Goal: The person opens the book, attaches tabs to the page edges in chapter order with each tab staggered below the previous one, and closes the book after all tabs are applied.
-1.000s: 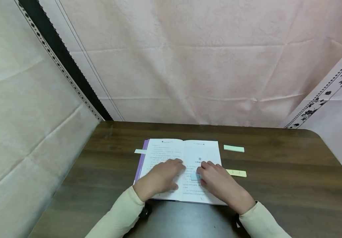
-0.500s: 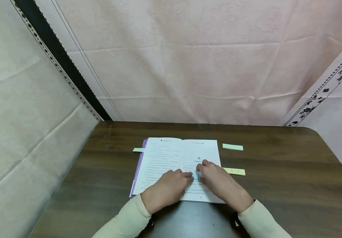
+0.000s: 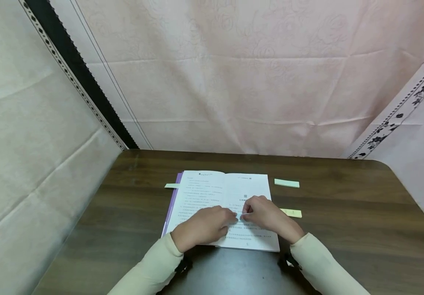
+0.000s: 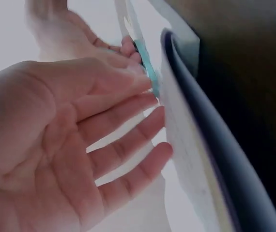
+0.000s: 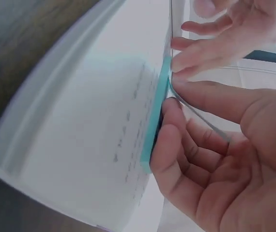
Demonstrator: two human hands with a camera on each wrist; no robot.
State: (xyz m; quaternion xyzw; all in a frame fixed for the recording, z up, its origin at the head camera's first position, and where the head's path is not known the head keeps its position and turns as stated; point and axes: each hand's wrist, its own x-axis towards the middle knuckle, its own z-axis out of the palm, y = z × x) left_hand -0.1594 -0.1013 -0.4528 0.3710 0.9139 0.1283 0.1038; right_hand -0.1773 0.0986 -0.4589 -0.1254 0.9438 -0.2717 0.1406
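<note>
An open book (image 3: 204,188) lies on the table, its pages printed with text. On its right page sits a small pad of blue sticky notes (image 5: 153,130), mostly hidden by the hands in the head view. My right hand (image 3: 265,213) pinches a thin sticky note (image 5: 205,117) that bends up from the pad, seen edge-on in the right wrist view. From the left side, my left hand (image 3: 206,226) rests on the book, and its fingertips touch the pad's left end. The left fingers are extended, as the left wrist view shows.
A pale green strip (image 3: 171,185) sticks out past the book's purple cover (image 3: 171,211) on the left. Right of the book lie a green sticky-note pad (image 3: 287,183) and a yellow one (image 3: 293,213), on a dark wooden table (image 3: 345,205). Pale cloth (image 3: 234,82) hangs behind.
My left hand has moved right across the book to the blue pad. My right fingers have lifted one end of a blue note and drawn slightly left.
</note>
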